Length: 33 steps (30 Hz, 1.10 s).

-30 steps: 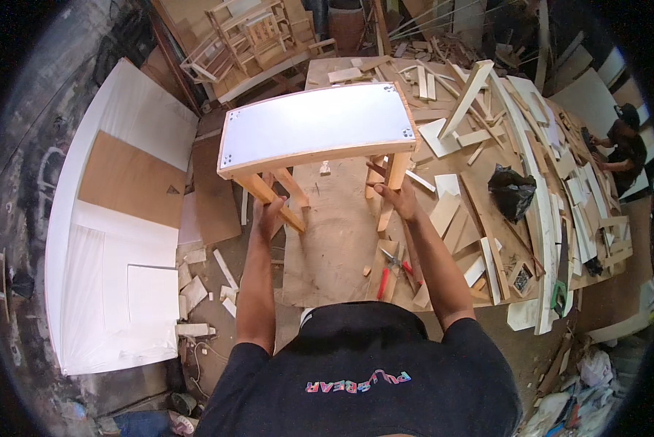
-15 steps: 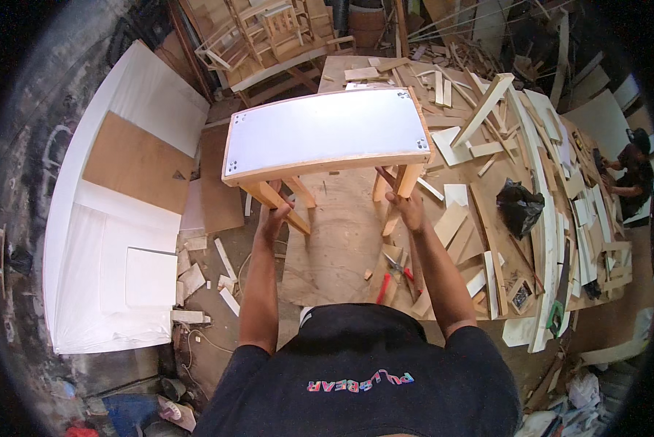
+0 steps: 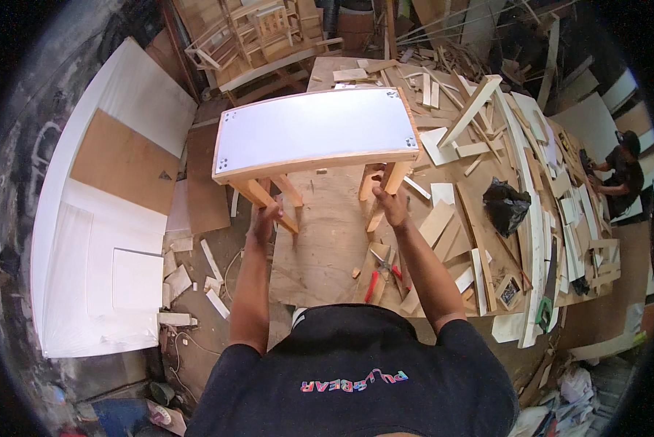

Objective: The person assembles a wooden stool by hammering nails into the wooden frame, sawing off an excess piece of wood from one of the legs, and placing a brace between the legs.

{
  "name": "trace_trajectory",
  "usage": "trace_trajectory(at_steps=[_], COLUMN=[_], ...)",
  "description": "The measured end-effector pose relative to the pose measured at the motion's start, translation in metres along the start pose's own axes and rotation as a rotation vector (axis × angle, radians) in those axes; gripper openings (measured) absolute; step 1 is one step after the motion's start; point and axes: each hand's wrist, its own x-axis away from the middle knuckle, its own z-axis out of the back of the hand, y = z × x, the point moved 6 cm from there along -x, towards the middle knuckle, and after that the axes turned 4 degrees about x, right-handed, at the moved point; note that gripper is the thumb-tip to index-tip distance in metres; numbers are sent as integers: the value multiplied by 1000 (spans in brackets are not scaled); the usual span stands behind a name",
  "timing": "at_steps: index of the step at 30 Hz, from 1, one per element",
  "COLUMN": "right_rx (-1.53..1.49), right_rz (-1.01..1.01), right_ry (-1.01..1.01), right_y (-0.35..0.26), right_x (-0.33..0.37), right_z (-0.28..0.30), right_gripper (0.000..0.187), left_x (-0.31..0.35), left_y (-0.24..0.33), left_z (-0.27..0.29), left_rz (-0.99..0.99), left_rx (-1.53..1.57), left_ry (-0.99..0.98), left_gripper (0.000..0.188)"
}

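A small wooden table (image 3: 314, 130) with a white top panel, pale wood edging and four-cornered legs is in front of me. Clusters of small dark marks show at the panel's corners. My left hand (image 3: 266, 209) is closed around its near left leg (image 3: 250, 191). On the other side my right hand (image 3: 391, 203) wraps the near right leg (image 3: 395, 177). The table is upright above a plywood worktop (image 3: 320, 251); whether its feet touch the worktop I cannot tell. Red-handled pliers (image 3: 382, 272) lie on the worktop close to my right forearm.
Wood offcuts (image 3: 443, 222) and a black plastic bag (image 3: 506, 207) cover the worktop's right side. A green-handled saw (image 3: 545, 313) lies at its near right edge. Large white panels (image 3: 112, 240) stand at left. Wooden chair frames (image 3: 269, 29) are behind. Another person (image 3: 622, 175) works far right.
The whole view has shifted slightly, so everything sits a little farther left. Both hands keep their hold on the small table's legs.
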Motion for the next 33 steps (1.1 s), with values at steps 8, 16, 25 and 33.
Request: trace_trajectory(at_steps=[8, 16, 25, 33], right_rx=[-99, -37, -107, -81], right_rz=[-19, -132, -143, -135], right_ry=[-79, -148, -113, -92], right_y=[-10, 24, 34, 31], right_x=[3, 1, 9, 10], right_z=[-20, 3, 6, 7], right_gripper=[47, 34, 29, 36], left_x=[14, 9, 13, 14], left_y=[-21, 6, 17, 19], left_z=[59, 13, 1, -4], left_rz=[36, 25, 119, 85], left_rx=[61, -177, -255, -310], left_ry=[-85, 49, -30, -76], left_gripper=[90, 69, 90, 95])
